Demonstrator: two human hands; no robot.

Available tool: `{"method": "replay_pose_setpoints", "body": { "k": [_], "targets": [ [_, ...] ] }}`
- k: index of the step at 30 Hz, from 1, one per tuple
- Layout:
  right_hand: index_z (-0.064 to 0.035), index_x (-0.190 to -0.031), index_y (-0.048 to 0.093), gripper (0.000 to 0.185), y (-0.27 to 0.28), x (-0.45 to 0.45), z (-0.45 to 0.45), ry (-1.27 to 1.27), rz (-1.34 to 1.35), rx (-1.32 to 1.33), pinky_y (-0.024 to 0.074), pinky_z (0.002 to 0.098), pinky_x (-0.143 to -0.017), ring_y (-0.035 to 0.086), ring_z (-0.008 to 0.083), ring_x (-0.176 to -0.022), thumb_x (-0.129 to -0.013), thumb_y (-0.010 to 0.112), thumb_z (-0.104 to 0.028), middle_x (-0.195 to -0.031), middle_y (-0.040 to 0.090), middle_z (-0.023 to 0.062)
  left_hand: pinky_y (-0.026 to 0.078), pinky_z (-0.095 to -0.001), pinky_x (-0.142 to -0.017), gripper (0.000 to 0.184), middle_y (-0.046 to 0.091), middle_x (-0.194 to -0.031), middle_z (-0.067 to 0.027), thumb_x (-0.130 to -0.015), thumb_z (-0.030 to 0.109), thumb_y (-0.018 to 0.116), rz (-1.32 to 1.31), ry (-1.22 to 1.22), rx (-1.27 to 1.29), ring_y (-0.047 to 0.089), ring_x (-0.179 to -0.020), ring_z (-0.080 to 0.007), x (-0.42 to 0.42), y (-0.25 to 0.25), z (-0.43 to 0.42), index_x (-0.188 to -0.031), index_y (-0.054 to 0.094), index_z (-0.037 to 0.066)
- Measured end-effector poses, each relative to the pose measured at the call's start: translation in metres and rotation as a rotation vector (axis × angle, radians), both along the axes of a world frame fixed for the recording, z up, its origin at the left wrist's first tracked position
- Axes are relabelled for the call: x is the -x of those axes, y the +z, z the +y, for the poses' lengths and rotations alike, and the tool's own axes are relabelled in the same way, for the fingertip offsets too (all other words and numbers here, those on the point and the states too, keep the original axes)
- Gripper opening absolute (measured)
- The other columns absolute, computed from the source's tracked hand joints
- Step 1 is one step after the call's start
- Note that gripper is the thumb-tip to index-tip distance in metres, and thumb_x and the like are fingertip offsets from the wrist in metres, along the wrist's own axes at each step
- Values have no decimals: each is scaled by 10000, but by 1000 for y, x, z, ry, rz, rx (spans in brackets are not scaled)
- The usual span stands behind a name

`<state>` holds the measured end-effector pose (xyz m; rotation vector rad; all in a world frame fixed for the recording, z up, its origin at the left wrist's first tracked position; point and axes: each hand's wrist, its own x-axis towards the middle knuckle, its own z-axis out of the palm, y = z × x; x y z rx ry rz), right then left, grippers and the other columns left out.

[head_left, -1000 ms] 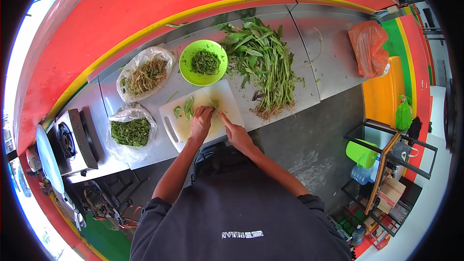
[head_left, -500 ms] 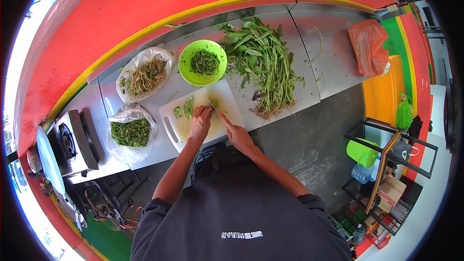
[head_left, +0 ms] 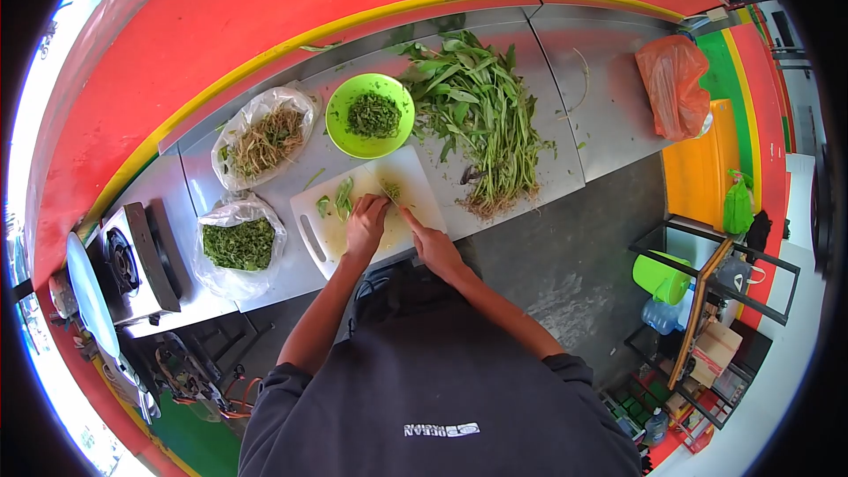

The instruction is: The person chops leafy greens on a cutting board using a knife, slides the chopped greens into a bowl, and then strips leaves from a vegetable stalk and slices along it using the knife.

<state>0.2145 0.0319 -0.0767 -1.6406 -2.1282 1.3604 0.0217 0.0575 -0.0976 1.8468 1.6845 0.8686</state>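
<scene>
On the board [head_left: 424,178], the left hand [head_left: 365,225], curled, presses greens [head_left: 344,198]; the right hand [head_left: 436,250] clasps the knife [head_left: 410,217], its long axis slanting forward-left toward the board's far edge.

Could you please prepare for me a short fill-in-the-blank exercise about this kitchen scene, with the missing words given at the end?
1. The right hand holds a ____.
2. The left hand is over a white cutting ____.
3. The bowl is coloured ____.
4. Beside the stove and bowl, the table holds ____ clear bags of plants.

Missing words: knife; board; green; two.
</scene>
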Motion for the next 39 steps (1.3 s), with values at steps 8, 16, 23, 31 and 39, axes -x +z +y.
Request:
{"method": "replay_pose_setpoints", "body": {
  "k": [8, 16, 23, 31, 39],
  "targets": [
    [-224, -1596, 262, 677, -4, 9, 1, -35, 107, -218, 518, 541, -719, 652, 439, -787, -980, 510, -93, -911, 653, 264, 530, -424, -787, 127, 662, -986, -96, -875, 69, 693, 52, -13, -8, 636, -910, -323, 4, 4, -1, -1000, 709, 53],
    [-201, -1590, 276, 664, 4, 6, 8, 23, -49, 103, 510, 549, -801, 652, 471, -911, -976, 499, -78, -1068, 661, 304, 530, -427, -784, 126, 661, -976, -93, -877, 68, 687, 43, -24, -8, 635, -907, -320, 4, 3, 0, -1001, 702, 53],
    [-201, -1587, 281, 665, 3, 4, 0, -53, 147, -146, 511, 555, -765, 660, 469, -855, -975, 509, -80, -990, 669, 295, 532, -418, -768, 128, 656, -977, -87, -874, 63, 683, 65, -6, -12, 633, -901, -311, 3, 4, 4, -1000, 702, 55],
    [-203, -1587, 281, 672, -1, 13, 11, 14, -30, -40, 522, 539, -743, 659, 467, -824, -971, 514, -75, -965, 674, 284, 529, -421, -765, 138, 655, -974, -88, -866, 60, 692, 70, -42, -25, 631, -902, -313, 3, 7, -1, -1003, 698, 53],
    [-219, -1595, 266, 691, -1, 7, 1, -28, 65, -139, 524, 545, -721, 668, 451, -796, -969, 520, -76, -930, 679, 278, 526, -429, -763, 156, 644, -961, -91, -864, 52, 698, 22, -22, -29, 625, -893, -320, 5, -2, 0, -1019, 700, 51]
  ]
}}
